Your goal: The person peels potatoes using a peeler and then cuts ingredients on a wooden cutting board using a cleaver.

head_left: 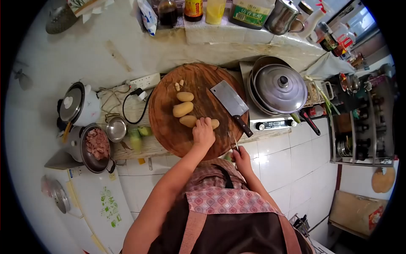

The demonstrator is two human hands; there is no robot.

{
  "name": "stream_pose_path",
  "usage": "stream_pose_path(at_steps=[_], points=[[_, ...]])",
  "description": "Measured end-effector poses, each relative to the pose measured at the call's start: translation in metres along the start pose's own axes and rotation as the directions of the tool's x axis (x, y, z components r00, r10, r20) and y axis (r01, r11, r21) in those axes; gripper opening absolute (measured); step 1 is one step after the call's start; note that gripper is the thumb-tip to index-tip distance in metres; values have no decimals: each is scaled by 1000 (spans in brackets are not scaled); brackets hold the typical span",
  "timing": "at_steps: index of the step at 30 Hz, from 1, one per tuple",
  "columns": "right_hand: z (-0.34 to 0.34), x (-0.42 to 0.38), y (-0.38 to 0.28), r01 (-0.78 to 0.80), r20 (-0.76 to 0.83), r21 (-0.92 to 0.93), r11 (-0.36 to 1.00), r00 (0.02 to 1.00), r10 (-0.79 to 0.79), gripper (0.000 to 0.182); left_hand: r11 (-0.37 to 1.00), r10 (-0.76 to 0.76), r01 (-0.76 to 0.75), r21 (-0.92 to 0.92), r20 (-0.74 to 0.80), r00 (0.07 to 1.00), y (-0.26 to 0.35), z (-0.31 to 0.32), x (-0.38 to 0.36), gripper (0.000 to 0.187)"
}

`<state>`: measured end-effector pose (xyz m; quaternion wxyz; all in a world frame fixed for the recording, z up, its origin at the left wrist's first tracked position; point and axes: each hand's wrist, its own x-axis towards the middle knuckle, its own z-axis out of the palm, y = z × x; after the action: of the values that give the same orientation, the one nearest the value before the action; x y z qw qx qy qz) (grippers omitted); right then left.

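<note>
My left hand (204, 132) reaches over the near part of a round wooden cutting board (165, 135), its fingers bent down on a potato (215, 123) that shows at their right. Another potato (188, 121) lies against the left side of these fingers. Two more potatoes (182, 109) rest farther up the board, below small pale pieces of ginger or garlic (179, 85). At the board's near right edge, my right hand (242, 160) is closed around the handle of a small knife (235, 141), its thin blade pointing up. A cleaver (230, 98) lies flat on the board, handle toward me.
Right of the board, a lidded wok (280, 89) stands on an induction cooker (270, 124). To the left are a pot of cut meat (97, 144), a metal bowl (116, 129), green vegetables (135, 140) and a rice cooker (78, 103). Bottles (193, 10) line the back ledge.
</note>
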<state>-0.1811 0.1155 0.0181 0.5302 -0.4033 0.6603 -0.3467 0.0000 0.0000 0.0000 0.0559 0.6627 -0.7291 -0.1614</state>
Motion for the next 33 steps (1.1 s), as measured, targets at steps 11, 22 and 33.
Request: stream_pose_path(at_steps=[11,22,33], points=[[20,28,-78,528,291,-434,730,849,-441,30,-487,178,638,-597,647,742,-49,-22,-38,43],[7,69,-61,683,494,-623,382,721,-486,24,-647,52,531,-547,664,746,-7,-12,-72,50],[-6,50,-75,722,544,-574,385,688,-480,27,-631,-136,476,-612,692,709,9,-26,-74,44]])
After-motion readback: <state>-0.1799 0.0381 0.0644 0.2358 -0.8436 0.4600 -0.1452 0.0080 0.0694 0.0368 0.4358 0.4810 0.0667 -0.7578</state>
